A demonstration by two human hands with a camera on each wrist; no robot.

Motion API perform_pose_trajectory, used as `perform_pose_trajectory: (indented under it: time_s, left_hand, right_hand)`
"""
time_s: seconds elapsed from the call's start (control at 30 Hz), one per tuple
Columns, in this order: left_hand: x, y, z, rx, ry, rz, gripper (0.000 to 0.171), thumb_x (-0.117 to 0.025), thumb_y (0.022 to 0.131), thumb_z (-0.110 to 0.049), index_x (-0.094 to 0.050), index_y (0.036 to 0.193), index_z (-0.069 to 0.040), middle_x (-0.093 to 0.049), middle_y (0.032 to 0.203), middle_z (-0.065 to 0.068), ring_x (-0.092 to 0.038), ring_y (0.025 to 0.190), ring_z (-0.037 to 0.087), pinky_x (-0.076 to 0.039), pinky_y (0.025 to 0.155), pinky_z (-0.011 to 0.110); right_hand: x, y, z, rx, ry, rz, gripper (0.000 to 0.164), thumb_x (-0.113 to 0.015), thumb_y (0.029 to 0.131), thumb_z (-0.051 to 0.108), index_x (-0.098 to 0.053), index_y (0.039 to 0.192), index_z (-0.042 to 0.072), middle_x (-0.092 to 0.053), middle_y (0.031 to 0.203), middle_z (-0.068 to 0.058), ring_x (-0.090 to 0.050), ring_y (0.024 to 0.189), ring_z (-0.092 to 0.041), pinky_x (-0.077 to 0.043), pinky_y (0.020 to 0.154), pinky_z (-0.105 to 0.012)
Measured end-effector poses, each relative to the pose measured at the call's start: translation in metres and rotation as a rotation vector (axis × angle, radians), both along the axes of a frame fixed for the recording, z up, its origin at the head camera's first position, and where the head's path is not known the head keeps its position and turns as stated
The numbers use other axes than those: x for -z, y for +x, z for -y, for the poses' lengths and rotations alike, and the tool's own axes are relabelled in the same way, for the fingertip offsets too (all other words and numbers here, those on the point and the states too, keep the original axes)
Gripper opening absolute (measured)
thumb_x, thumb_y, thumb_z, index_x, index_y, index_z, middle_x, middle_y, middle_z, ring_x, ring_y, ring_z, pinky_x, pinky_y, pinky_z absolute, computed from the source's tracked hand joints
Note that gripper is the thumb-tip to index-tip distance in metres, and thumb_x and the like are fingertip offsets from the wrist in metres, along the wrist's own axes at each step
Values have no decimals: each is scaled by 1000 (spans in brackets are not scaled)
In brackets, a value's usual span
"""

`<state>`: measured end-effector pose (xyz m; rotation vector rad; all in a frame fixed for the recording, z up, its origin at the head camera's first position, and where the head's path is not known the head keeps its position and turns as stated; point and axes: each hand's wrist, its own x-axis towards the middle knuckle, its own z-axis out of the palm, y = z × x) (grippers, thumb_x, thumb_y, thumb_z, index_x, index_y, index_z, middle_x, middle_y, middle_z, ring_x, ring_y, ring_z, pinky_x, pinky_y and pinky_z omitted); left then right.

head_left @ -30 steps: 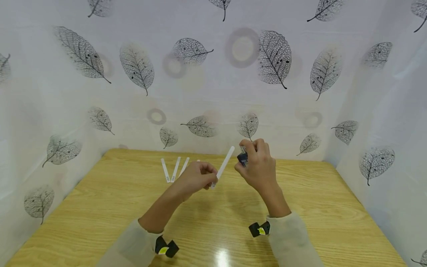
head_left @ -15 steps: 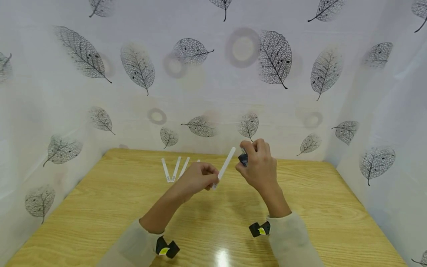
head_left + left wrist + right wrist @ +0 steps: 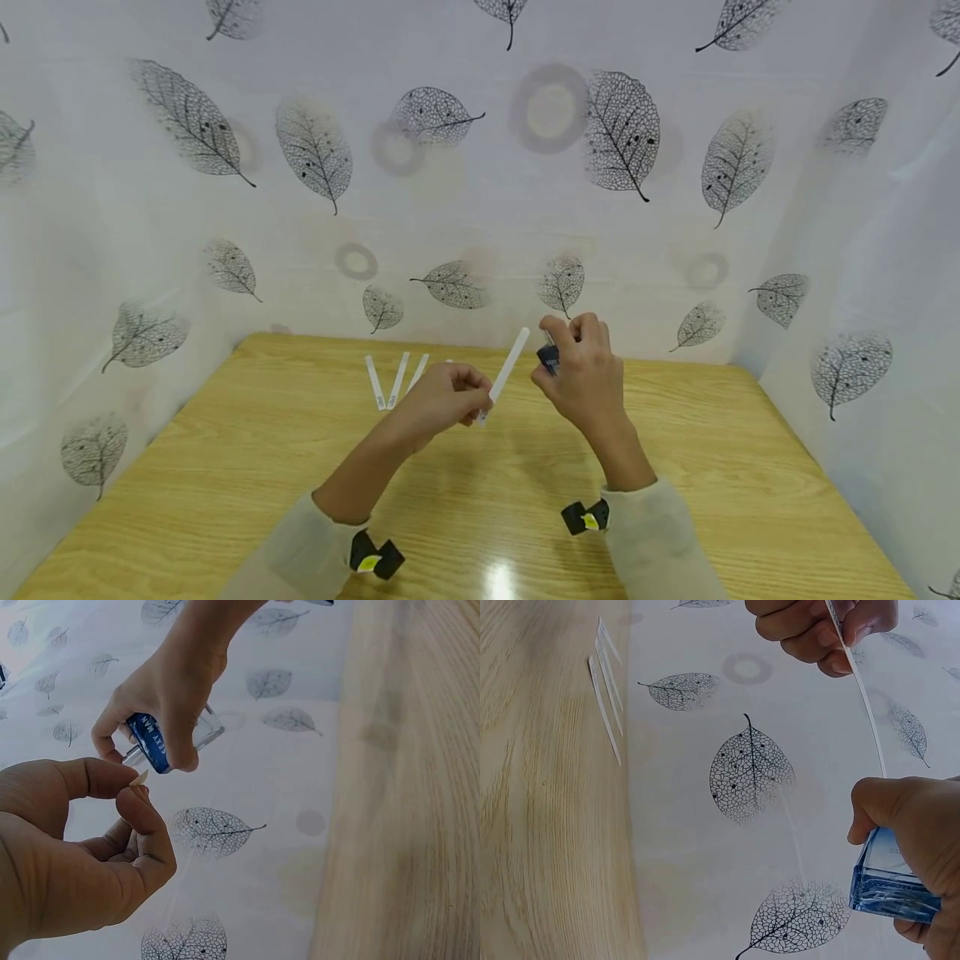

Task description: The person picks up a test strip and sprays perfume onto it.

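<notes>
Between thumb and fingers, my left hand [image 3: 442,396] pinches the lower end of a white paper test strip [image 3: 511,360], which slants up to the right. My right hand [image 3: 587,379] grips a perfume spray bottle [image 3: 151,742] of clear glass with a dark blue label; its index finger lies at the sprayer top. Bottle and strip face each other above the table, a small gap apart in the head view. The right wrist view shows the bottle's thick bluish glass base [image 3: 892,889] below the fingers. The palm covers much of the bottle.
Several more white strips [image 3: 376,383] lie fanned on the wooden table [image 3: 247,467] behind my left hand, which partly hides them. A white curtain [image 3: 465,208] printed with leaves closes off the back and both sides.
</notes>
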<state>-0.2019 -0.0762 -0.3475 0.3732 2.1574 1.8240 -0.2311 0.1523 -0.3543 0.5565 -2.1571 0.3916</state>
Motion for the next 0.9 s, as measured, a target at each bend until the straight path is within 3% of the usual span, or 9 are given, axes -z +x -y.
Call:
perform_pose_trajectory:
  time_s: [0.5, 0.9]
  left_hand:
    - [-2, 2, -2, -2, -9, 1, 9, -65, 95, -6, -67, 101, 1, -64, 84, 9, -55, 72, 18, -53, 71, 32]
    - [-1, 2, -2, 2, -1, 17, 10, -64, 96, -6, -66, 102, 2, -63, 83, 8, -53, 71, 17, -50, 67, 30]
  right_hand:
    - [-2, 3, -1, 26, -2, -1, 55, -84, 72, 7, -57, 119, 13, -46, 99, -17, -46, 76, -32, -41, 40, -40]
    - [1, -1, -1, -1, -32, 86, 55, -81, 74, 10, -58, 123, 15, -45, 97, -14, -45, 78, -31, -35, 42, -37]
